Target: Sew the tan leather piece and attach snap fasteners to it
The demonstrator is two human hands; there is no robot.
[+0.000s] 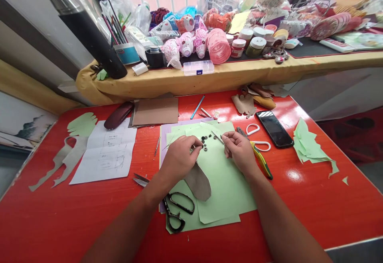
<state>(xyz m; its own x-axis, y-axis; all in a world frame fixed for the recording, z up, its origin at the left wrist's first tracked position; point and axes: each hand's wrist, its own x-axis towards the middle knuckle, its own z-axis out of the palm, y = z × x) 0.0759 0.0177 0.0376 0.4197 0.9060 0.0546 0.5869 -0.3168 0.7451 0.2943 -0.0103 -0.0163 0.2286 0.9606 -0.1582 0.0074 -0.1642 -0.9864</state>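
Note:
My left hand is closed in a pinch above the green paper sheets. Whatever sits between its fingertips is too small to name. A grey, rounded piece of leather or felt extends from beneath this hand toward me. Several small dark round pieces, like snap buttons or beads, lie scattered just past the left fingertips. To their right, my right hand pinches a thin silver metal rod, its free end pointing up and left. Black-handled scissors lie partly hidden below my left forearm.
Yellow-green pliers, white-handled scissors and a phone lie right of my right hand. At left are a drawn-on white sheet and a maroon case. Brown sheets lie behind. A crowded ledge borders the red table.

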